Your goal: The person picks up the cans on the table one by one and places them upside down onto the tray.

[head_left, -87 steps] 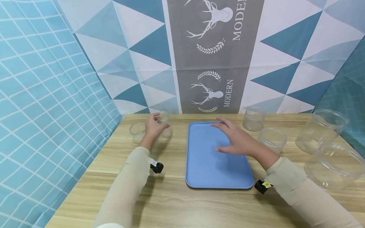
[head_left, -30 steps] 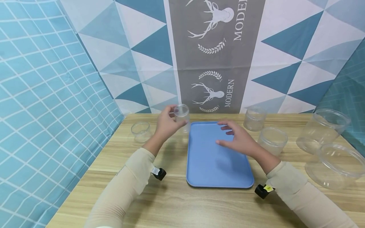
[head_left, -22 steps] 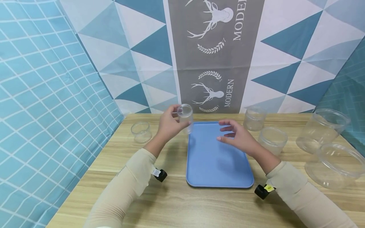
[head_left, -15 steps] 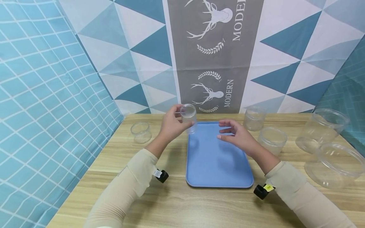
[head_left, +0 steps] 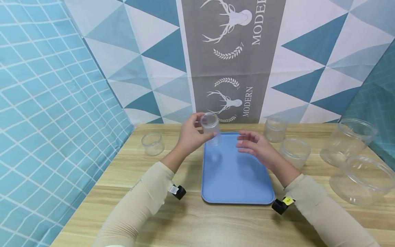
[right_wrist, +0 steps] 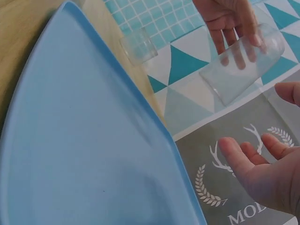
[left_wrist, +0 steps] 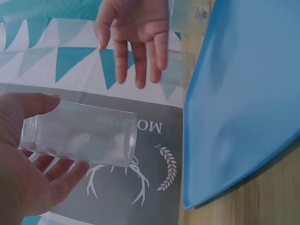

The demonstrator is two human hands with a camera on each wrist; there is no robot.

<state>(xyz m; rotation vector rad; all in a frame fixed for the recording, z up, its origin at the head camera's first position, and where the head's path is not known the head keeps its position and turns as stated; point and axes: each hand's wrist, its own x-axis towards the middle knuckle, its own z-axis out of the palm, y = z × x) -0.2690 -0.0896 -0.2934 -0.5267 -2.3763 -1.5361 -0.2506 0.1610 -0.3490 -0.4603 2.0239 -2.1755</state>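
My left hand (head_left: 192, 135) grips a tall, clear plastic jar (head_left: 211, 127) between thumb and fingers. The jar is upright over the far left part of the blue tray (head_left: 237, 181), lifted off the table. In the left wrist view the same clear jar (left_wrist: 89, 133) shows no contents through its wall. Over the right part of the tray hovers my right hand (head_left: 257, 148), its fingers loosely bent and holding nothing. From the right wrist view, the left hand's fingers show through the jar (right_wrist: 243, 65), and the right hand (right_wrist: 272, 173) is apart from it.
A short clear jar (head_left: 153, 144) stands on the wooden table (head_left: 129, 202) at the left. To the right of the tray are two smaller clear jars, one at the back (head_left: 275, 129) and another nearer (head_left: 295, 152). Two large clear jars stand at the far right, the front one a wide jar (head_left: 361, 181).
My left hand has picked up the tall jar from the table's back left and carried it right, over the tray. My right hand stays above the tray, its fingers now more bent.
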